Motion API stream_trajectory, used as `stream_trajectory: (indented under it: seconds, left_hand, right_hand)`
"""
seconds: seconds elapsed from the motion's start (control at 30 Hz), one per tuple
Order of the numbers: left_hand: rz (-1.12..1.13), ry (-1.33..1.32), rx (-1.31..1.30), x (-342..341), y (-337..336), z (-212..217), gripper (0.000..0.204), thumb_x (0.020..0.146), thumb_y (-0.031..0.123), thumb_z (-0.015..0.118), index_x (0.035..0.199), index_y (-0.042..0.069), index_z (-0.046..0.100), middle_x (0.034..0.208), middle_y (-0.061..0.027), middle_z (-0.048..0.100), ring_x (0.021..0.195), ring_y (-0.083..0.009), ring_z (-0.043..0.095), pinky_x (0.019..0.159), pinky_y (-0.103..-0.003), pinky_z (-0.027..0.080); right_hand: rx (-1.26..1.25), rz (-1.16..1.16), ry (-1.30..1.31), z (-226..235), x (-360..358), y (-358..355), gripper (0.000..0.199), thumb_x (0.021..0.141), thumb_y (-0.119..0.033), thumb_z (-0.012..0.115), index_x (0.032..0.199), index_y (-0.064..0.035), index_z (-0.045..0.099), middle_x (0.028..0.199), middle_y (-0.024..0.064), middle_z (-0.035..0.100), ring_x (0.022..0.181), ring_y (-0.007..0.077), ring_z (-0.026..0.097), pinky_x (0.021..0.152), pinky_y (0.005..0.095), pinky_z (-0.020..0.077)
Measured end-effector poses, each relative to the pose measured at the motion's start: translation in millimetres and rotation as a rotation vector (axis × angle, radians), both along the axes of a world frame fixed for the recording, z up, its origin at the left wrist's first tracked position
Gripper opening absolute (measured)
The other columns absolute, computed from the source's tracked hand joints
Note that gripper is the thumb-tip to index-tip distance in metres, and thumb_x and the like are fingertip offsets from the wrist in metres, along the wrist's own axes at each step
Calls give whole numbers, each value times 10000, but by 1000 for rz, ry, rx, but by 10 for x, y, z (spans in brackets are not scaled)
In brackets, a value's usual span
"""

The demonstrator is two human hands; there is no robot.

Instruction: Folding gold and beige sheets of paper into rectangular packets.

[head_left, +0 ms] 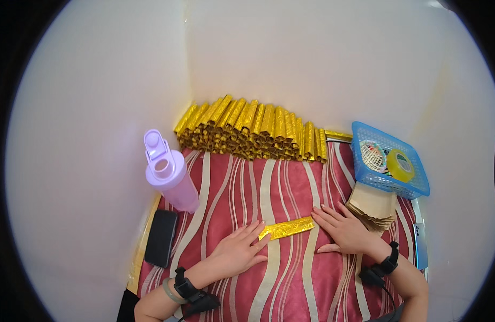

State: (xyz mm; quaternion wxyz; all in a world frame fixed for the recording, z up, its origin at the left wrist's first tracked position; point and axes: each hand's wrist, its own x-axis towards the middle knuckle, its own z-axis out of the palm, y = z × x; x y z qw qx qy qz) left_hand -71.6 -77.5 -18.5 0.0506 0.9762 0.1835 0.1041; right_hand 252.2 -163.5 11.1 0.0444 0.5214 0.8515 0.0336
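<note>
A flat, folded strip of shiny gold foil paper [288,229] lies slightly slanted on the red striped cloth in front of me. My left hand [238,247] rests at its left end, fingers stretched out and fingertips touching the foil. At the other end, my right hand [345,229] lies flat with fingers spread, its fingertips beside or just on the strip's right tip. Neither hand grips anything. Farther back, a pile of rolled gold foil tubes [253,126] is stacked against the wall, with their hollow ends toward me.
A lilac shaker bottle [175,180] and a black phone [161,238] are at the left. At the right, a blue basket [360,155] holds a yellow tape roll [401,165]; brown paper sheets [372,205] lie before it. Another phone [420,246] sits by the right edge. White walls surround the cloth [226,182].
</note>
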Motion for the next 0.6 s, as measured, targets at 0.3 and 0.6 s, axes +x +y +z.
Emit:
stream_trajectory:
  seconds: [0.3, 0.6]
  left_hand:
    - [64, -274, -61, 193, 112, 40, 231, 836, 143, 707, 1052, 61, 710, 1041, -68, 695, 954, -242, 639, 800, -343, 540]
    - [92, -318, -117, 239, 55, 114, 227, 851, 215, 713, 1009, 51, 711, 907, -75, 699, 827, -244, 659, 730, -352, 551]
  right_hand:
    - [130, -72, 413, -182, -114, -32, 680, 868, -413, 692, 1372, -15, 469, 1404, 182, 499, 1326, 343, 454, 1108, 465, 344]
    - [143, -149, 811, -120, -153, -111, 250, 865, -213, 702, 1011, -57, 572, 996, 101, 627, 900, 296, 635, 772, 376, 519]
